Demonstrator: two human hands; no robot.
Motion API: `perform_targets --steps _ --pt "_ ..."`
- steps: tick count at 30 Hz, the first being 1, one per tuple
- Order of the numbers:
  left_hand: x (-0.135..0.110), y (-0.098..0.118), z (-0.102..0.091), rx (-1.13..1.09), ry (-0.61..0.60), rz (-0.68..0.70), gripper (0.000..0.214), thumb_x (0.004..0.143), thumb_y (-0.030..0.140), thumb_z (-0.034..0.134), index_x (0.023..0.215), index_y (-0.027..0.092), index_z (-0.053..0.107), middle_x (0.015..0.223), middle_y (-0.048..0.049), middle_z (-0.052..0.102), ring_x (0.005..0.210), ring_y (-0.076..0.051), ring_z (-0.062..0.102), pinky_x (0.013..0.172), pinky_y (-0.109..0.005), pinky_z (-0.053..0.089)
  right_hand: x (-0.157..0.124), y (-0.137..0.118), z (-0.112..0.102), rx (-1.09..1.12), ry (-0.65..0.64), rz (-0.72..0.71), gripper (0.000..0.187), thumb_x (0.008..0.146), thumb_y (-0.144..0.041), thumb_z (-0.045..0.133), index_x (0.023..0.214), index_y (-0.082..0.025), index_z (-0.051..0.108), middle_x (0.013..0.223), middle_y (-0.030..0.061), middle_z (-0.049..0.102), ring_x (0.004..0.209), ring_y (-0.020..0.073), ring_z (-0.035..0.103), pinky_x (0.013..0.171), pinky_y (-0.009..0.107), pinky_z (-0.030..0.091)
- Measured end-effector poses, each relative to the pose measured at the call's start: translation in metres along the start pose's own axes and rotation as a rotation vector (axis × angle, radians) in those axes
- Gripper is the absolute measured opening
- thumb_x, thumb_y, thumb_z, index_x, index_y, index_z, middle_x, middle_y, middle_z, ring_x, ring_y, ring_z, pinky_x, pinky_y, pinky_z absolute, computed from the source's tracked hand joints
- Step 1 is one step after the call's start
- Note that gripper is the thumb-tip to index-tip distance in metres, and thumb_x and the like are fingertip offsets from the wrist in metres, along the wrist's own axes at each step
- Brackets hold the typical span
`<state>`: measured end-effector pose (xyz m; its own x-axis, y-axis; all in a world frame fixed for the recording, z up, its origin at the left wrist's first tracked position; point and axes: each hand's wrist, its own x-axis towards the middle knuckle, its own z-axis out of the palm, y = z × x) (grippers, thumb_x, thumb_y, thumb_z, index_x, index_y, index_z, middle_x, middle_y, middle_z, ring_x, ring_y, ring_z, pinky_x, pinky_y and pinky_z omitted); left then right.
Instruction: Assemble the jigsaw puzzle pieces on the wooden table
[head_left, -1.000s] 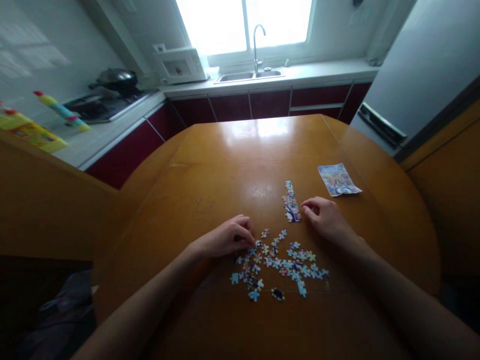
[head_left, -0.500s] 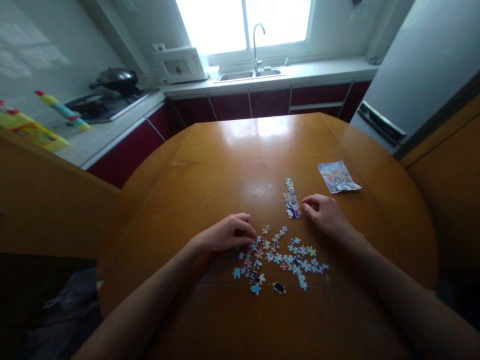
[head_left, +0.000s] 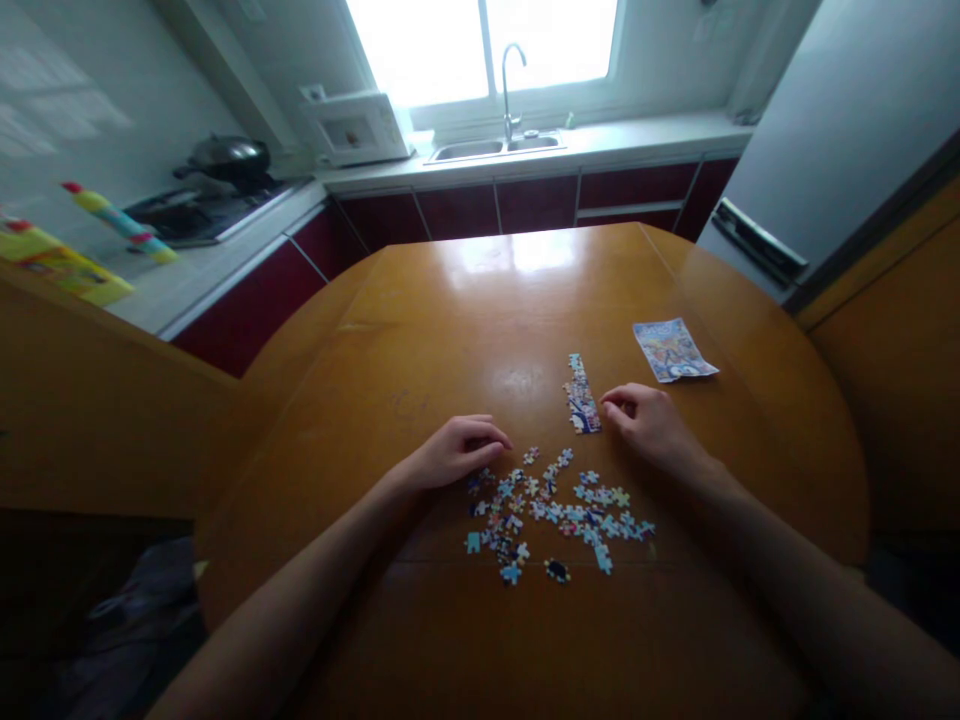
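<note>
Loose jigsaw puzzle pieces (head_left: 551, 511) lie in a spread-out pile on the wooden table (head_left: 465, 330). Just beyond the pile stands a narrow strip of joined puzzle pieces (head_left: 581, 398). My left hand (head_left: 463, 450) hovers low at the pile's upper left edge, fingers stretched out and slightly apart, with nothing visible in them. Close to the strip's right side, my right hand (head_left: 643, 418) rests with curled fingers, thumb and fingertips brought together. Whether a small piece is between those fingertips cannot be made out.
A creased printed picture sheet (head_left: 675, 351) lies at the right, past my right hand. Beyond the table are a sink (head_left: 469, 151), a microwave (head_left: 361, 130), and a stove with a pot (head_left: 232, 160). A fridge (head_left: 832, 130) stands at the right.
My left hand has lifted off the pieces and drawn slightly up and away, its fingers straighter. The right hand stays by the strip. The whole view has shifted a little.
</note>
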<state>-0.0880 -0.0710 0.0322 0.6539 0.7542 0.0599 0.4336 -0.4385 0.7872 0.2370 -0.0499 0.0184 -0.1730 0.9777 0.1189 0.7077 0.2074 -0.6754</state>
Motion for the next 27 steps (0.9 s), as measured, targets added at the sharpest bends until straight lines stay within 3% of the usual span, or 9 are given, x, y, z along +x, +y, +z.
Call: perform_targets --steps 17,27 --pt "0.0008 -0.0047 0.0081 0.003 0.177 0.014 0.028 0.096 0.032 0.055 0.087 0.012 0.073 0.074 -0.0045 0.066 0.067 -0.011 0.057 0.063 -0.022 0.041 -0.0051 -0.0072 -0.0003 0.042 -0.016 -0.045 0.015 0.084 -0.026 0.061 0.086 -0.018 0.074 0.081 0.0066 0.072 0.069 0.0185 0.06 0.064 0.031 0.044" --pt "0.0018 -0.0043 0.0089 -0.007 0.189 0.003 0.027 0.095 0.031 0.057 0.085 0.012 0.073 0.073 -0.0044 0.066 0.066 -0.011 0.057 0.062 -0.022 0.041 -0.0053 -0.0087 -0.0002 0.06 -0.022 -0.054 0.015 0.084 -0.025 0.061 0.086 -0.018 0.074 0.083 0.0067 0.072 0.071 0.0188 0.061 0.066 0.032 0.045"
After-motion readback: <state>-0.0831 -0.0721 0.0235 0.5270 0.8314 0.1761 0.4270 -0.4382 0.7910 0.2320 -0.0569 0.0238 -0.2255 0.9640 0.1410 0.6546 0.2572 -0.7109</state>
